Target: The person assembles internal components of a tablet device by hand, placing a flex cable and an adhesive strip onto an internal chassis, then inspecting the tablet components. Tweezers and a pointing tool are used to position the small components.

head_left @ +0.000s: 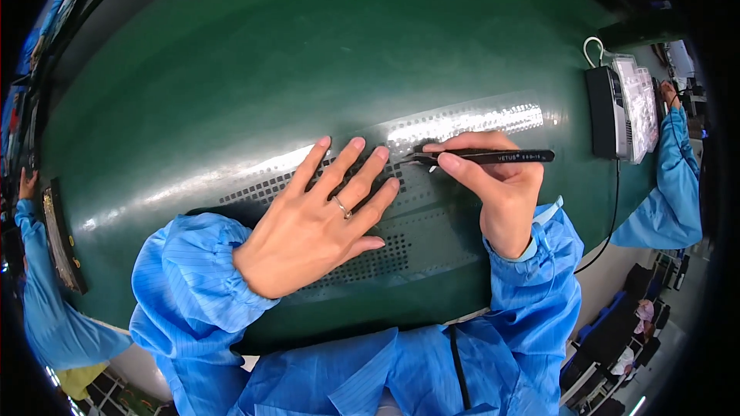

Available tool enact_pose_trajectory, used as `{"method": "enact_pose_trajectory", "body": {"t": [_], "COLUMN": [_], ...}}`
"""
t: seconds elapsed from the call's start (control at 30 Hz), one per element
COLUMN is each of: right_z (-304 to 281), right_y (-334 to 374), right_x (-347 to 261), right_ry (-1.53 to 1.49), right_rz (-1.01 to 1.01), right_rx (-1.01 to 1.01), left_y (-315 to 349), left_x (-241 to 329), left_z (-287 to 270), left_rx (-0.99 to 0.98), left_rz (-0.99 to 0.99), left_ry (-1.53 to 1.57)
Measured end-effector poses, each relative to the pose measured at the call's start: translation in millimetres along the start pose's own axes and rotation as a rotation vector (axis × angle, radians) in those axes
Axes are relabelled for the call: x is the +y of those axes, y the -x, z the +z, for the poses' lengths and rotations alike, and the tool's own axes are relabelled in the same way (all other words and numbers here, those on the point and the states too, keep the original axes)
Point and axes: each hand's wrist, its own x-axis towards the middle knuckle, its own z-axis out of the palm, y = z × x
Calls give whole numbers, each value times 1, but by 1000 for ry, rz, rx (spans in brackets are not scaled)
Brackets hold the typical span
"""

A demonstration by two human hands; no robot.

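Note:
My left hand [320,212] lies flat with its fingers spread, pressing on a clear plastic sheet [462,119] that carries rows of small dark squares [258,190]. Between the thumb and fingers of my right hand [501,177] is a pair of black tweezers [493,156]. Their tips point left and reach the end of the rows of squares, close beside my left fingertips. Whether the tips grip a square is too small to tell. Nearer to me, another sheet with dark squares [393,254] shows below my left thumb.
A green mat [308,54] covers the table. At the right edge stand a black box [605,112] with a cable and a stack of clear plastic trays [638,108]. A dark strip-shaped object [62,235] lies at the left edge. Blue-sleeved people [669,177] sit on both sides.

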Motion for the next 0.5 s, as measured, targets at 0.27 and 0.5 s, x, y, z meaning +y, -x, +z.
{"method": "enact_pose_trajectory", "body": {"t": [0.27, 0.5], "right_z": [-3, -3], "right_y": [4, 6], "right_x": [3, 5], "right_ry": [29, 63], "right_rz": [-17, -19], "right_rx": [-3, -5], "left_y": [-1, -3], "left_x": [2, 3], "left_z": [6, 7], "left_rx": [5, 3], "left_rz": [15, 16], "left_ry": [-23, -32]}}
